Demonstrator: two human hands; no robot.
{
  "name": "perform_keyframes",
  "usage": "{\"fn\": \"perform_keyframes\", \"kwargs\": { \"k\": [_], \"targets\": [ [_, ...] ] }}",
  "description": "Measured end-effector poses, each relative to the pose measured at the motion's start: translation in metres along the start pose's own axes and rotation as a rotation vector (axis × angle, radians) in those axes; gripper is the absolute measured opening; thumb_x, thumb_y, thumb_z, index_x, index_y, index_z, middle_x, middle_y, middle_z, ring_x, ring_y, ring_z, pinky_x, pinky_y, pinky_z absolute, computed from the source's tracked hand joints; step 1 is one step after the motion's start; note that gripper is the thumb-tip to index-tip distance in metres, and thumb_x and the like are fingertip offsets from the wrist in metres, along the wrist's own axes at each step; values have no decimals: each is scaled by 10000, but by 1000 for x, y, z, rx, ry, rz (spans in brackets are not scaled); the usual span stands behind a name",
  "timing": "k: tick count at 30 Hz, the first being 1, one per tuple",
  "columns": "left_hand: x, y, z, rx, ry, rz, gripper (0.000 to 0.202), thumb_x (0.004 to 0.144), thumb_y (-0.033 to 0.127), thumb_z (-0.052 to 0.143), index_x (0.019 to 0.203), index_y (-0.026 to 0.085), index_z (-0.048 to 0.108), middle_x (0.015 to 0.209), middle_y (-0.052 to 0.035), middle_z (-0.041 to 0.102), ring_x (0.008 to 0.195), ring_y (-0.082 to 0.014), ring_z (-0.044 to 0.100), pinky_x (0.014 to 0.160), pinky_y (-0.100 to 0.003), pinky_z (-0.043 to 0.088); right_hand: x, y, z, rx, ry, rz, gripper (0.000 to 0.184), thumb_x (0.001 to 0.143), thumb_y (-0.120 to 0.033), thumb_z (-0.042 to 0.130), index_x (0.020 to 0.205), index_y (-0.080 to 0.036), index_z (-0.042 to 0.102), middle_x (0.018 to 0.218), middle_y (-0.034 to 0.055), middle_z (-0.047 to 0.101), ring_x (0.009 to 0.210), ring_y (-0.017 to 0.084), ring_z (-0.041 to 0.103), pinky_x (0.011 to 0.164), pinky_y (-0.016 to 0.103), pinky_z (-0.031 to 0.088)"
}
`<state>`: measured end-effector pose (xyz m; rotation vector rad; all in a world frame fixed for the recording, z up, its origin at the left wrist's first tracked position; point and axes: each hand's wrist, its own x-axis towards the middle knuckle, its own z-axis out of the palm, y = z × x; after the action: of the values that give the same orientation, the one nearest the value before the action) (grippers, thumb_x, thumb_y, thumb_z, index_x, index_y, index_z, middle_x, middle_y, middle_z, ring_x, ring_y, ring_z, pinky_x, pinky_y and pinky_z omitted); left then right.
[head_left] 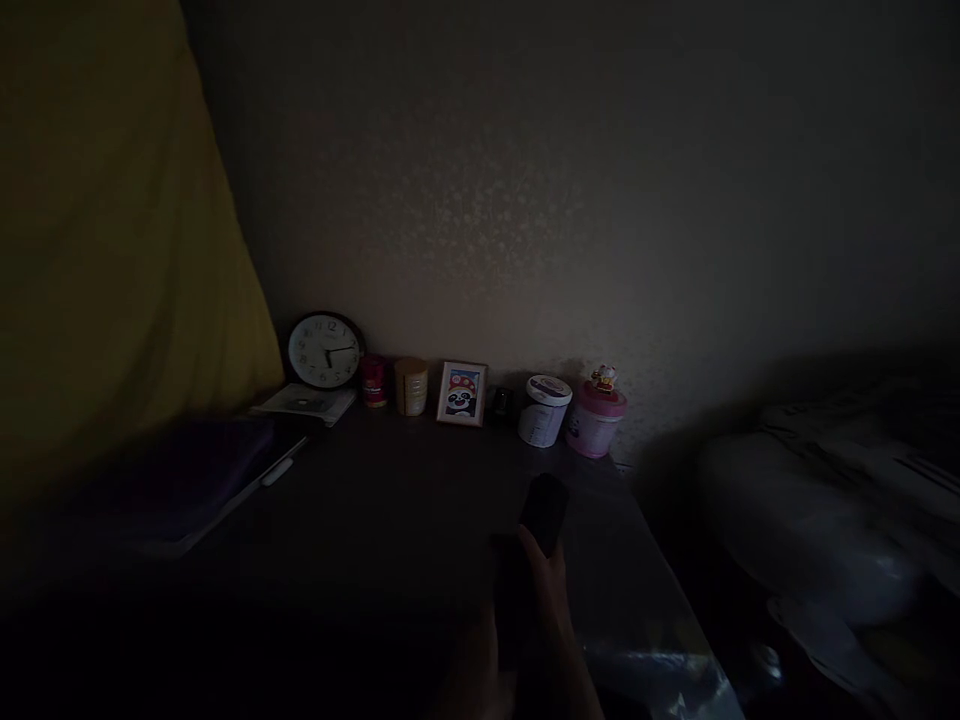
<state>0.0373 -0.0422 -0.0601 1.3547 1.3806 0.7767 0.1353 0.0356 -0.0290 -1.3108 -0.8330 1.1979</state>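
Note:
The room is very dim. My right hand [546, 600] reaches in from the bottom centre over a dark table [390, 500]. Its fingers are wrapped round a dark oblong object [543, 512] whose top sticks out above the fingertips; I cannot make out what it is. The hand is held over the table's right part, short of the row of small things along the wall. My left hand is not in view.
Along the wall stand a round clock [324, 350], a red jar [373, 380], a tan jar [411, 386], a framed panda picture [462, 394], a white tub [544, 410] and a pink tub [596, 422]. A purple flat case [187, 480] lies left, under yellow cloth [112, 250]. Pale bedding [825, 500] lies right.

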Motion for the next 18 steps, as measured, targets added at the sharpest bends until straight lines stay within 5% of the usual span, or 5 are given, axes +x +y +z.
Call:
{"fn": "perform_keyframes", "kwargs": {
  "k": [8,14,18],
  "targets": [
    [2,-3,-7,173,82,38,507,772,331,557,1238,201,406,1301,-90,437,1181,-228,423,986,-457,326,3,-1,4,4,-1,45,647,570,-441,710,1102,-134,507,884,73,668,801,251,638,615,292,516],
    [6,1,-9,205,147,105,787,674,321,590,1357,304,200,1369,-33,390,1284,-227,299,1018,-310,297,9,10,2,34,-4,4,691,569,-442,712,1144,-134,485,912,82,670,831,262,637,644,312,525],
    [12,9,-18,180,138,180,916,650,406,610,1385,239,89,1415,-75,301,1297,-227,272,1026,-324,300,13,17,0,29,20,17,689,582,-440,701,1156,-134,471,916,78,671,850,259,635,674,313,525]
  ]
}}
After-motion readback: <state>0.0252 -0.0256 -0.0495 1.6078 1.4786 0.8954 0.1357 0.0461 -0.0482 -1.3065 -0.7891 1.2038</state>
